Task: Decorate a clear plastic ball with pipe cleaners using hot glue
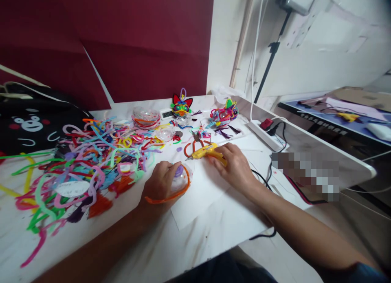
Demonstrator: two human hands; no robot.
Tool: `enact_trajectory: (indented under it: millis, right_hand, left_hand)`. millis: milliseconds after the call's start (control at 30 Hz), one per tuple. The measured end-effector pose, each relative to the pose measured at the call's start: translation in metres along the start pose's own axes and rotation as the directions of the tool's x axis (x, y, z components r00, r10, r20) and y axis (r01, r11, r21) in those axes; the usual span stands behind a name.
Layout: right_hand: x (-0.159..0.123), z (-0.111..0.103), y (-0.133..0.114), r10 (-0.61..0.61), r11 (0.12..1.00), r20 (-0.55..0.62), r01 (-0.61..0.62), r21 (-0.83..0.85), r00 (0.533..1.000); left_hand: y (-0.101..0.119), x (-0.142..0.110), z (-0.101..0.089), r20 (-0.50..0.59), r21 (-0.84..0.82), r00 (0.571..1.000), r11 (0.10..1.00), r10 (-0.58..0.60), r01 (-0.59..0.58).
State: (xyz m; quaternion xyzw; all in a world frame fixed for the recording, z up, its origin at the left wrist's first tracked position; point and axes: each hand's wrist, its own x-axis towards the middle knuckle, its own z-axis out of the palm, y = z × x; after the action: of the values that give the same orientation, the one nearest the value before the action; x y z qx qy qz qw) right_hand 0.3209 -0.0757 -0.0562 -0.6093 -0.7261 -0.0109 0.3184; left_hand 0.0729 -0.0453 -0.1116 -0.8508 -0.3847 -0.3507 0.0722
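My left hand (161, 180) is closed around a clear plastic ball (182, 181) with a purple disc on it. An orange pipe cleaner (187, 185) curves along the ball, and its loose end sticks out below my hand. In my right hand (233, 164) is a yellow glue gun (205, 151), its nozzle pointing left, just above the ball and apart from it. Orange-handled pliers (197, 143) lie open behind the glue gun. White paper (201, 201) lies under both hands.
Tangled pipe cleaners (100, 152) cover the table's left side. Two colourful finished ornaments (182, 107) stand at the back, near a stack of clear plastic shells (146, 118). A white power strip (269, 135) lies at right; a black cord (262, 177) runs beneath my right forearm.
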Motion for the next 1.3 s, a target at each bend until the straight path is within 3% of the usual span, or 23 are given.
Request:
enact_trajectory:
  millis: [67,167,267,433,633,867,1067,1200,1300]
  right_hand:
    - [-0.004,-0.003,-0.016,-0.06,0.985,0.058,0.05,0.163,0.997]
    - [-0.005,-0.003,-0.037,-0.017,0.93,0.261,-0.081,0.359,0.965]
    - [-0.005,0.005,-0.046,-0.006,0.904,0.377,-0.156,0.398,0.926]
    - [-0.012,0.023,-0.045,0.048,0.881,0.388,-0.222,0.417,0.921]
    - [-0.022,0.031,-0.051,0.097,0.776,0.366,-0.301,0.555,0.925]
    - [-0.025,0.034,-0.055,0.107,0.72,0.342,-0.31,0.621,0.934]
    - [-0.028,0.037,-0.054,0.075,0.679,0.313,-0.278,0.679,0.947]
    - [-0.029,0.04,-0.054,0.087,0.556,0.36,-0.345,0.756,0.929]
    - [-0.029,0.043,-0.054,0.114,0.437,0.395,-0.403,0.804,0.912]
  left_hand:
    - [0.003,-0.001,0.0,0.001,0.004,1.0,1.0,-0.005,0.005]
    - [0.007,-0.001,0.0,-0.003,0.038,1.0,0.999,0.008,-0.008]
    - [0.01,-0.001,-0.001,-0.013,0.079,0.999,0.996,0.032,-0.031]
    - [0.014,0.0,0.0,-0.064,0.17,0.995,0.984,0.07,-0.058]
    - [0.02,0.0,-0.001,-0.069,0.203,0.995,0.978,0.071,-0.055]
    - [0.026,0.008,-0.021,0.131,0.09,0.991,0.995,0.025,-0.037]
    - [0.012,0.022,-0.039,0.39,-0.07,0.917,0.996,0.079,-0.056]
    - [0.007,0.026,-0.043,0.461,-0.099,0.883,0.994,0.087,-0.046]
    - [0.01,0.025,-0.043,0.463,-0.061,0.884,0.997,0.062,-0.038]
